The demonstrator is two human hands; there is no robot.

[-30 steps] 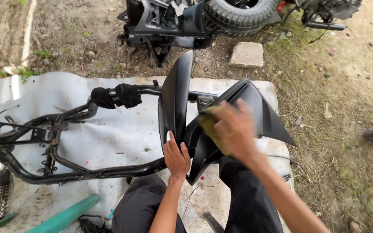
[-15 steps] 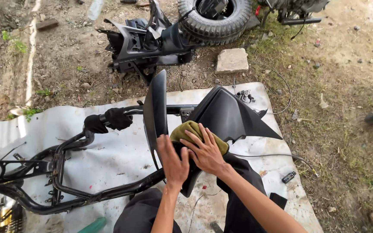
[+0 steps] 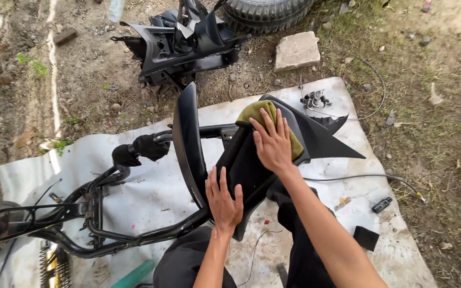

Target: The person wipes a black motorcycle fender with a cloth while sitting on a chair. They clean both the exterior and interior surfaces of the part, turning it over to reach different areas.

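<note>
- Right hand (image 3: 273,145): flat, fingers spread, pressing olive cloth (image 3: 257,113) onto black fairing panel (image 3: 316,140); no closed grip.
- Left hand (image 3: 224,201): open palm, braced on the panel's lower edge.
- Panel stands tilted over the person's lap, above white tarp (image 3: 156,186).
- Bare scooter frame (image 3: 97,213) lies left on the tarp.
- Concrete block (image 3: 296,50) sits on the dirt beyond.

The olive-green cloth (image 3: 270,120) is mostly hidden under the right hand (image 3: 273,144). The black rubber tyre (image 3: 265,13) is cut by the top edge, and the black tubular metal frame (image 3: 97,213) by the left edge. The small metal parts (image 3: 316,100) on the sheet are too small to tell.
</note>
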